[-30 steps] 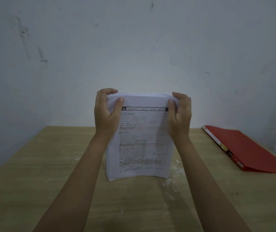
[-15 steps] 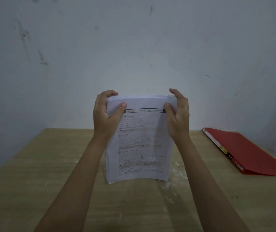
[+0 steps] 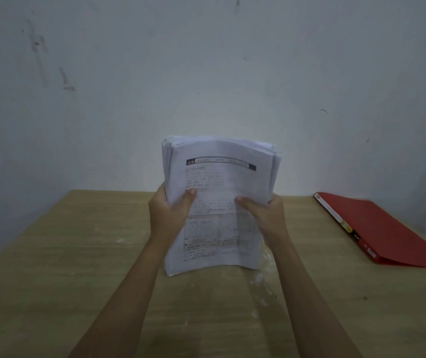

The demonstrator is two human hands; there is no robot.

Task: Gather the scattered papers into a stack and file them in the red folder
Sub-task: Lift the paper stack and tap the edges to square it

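A thick stack of printed white papers (image 3: 219,177) stands upright on its bottom edge in the middle of the wooden table (image 3: 64,267), printed side toward me. My left hand (image 3: 169,215) grips its left edge at mid-height, thumb on the front sheet. My right hand (image 3: 264,218) grips the right edge the same way. The top sheets bow slightly and their upper edges are uneven. The red folder (image 3: 387,228) lies closed and flat at the table's right side, apart from the stack.
A plain grey-white wall rises right behind the table's far edge. White smudges mark the tabletop below and to the right of the stack. The table's left edge runs diagonally at the left.
Both hands have slid down from the stack's top corners to its side edges at mid-height. The stack still stands on the table, its top now uncovered.
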